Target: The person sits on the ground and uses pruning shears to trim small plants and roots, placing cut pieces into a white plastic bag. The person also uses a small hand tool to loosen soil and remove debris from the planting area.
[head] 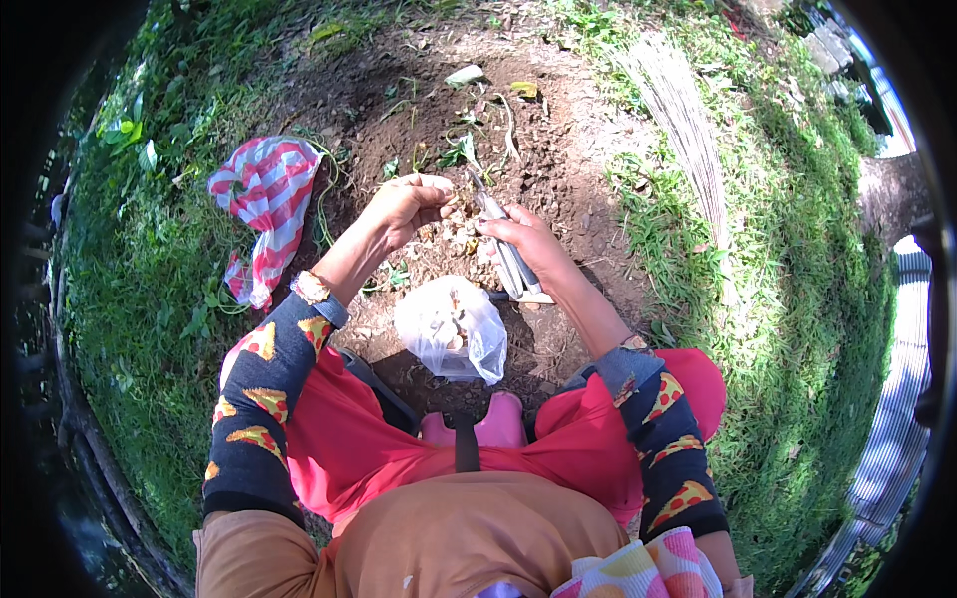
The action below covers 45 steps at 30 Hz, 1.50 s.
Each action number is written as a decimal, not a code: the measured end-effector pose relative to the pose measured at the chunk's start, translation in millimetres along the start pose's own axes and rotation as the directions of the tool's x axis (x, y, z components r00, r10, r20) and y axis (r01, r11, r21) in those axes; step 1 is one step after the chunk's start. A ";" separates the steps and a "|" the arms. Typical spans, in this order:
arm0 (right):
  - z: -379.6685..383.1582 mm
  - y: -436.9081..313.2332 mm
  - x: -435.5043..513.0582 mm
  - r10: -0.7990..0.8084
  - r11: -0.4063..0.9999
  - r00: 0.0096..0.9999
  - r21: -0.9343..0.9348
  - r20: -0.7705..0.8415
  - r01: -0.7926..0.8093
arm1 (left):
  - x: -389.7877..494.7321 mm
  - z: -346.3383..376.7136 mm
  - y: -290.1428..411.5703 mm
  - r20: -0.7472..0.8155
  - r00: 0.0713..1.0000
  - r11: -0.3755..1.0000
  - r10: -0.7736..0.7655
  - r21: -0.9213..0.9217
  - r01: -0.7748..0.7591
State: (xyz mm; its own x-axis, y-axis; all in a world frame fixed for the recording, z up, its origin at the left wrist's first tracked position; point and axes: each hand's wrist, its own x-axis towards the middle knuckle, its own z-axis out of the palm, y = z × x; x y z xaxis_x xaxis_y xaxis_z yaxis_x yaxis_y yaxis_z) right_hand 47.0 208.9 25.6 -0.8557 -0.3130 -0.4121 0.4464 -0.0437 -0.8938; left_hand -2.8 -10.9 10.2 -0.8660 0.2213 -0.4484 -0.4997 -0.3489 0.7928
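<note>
My left hand [404, 211] pinches a small brownish plant piece [451, 203] between thumb and fingers; its exact kind is too small to tell. Around the handles of a pair of pruning shears [511, 263] my right hand [532, 241] is closed, and the blades point away from me, close to the left fingertips. Beneath both hands, small pale and yellowish bits lie on loose brown soil [557, 176]. Nearer to me, between my feet, a translucent plastic bag [486, 355] stands with its top open and pale pieces inside.
A red-and-white striped plastic bag [269, 187] lies on grass at left. To the right rests a bundled stick broom [691, 119]. A tool handle [534, 297] lies beside the translucent bag. Below me is a pink stool [505, 420]. Corrugated sheeting [882, 456] borders the far right.
</note>
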 end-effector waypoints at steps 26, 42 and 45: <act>9.6 15.0 1.7 -0.273 0.828 0.961 -0.520 -0.046 0.210 | -1.6 17.8 -14.2 -0.134 0.983 0.988 0.127 -0.072 -0.137; -2.6 -9.0 -8.8 -0.400 0.216 0.916 -0.973 -0.010 0.084 | -8.3 15.7 -9.4 0.574 0.671 -0.230 0.469 0.813 -0.534; 1.4 -16.2 -14.4 -0.410 -0.012 0.911 -0.999 0.040 0.038 | -8.0 17.0 -22.9 0.652 0.682 -0.470 0.331 0.741 -0.479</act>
State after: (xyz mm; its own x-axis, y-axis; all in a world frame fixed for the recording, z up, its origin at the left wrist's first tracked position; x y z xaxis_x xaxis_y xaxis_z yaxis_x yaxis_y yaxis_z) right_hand 52.5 212.8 46.3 -0.9523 -0.3053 -0.0022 -0.2998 0.9365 -0.1818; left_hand 15.9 10.7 2.6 -0.7440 0.6290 0.2253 0.6642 0.7328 0.1476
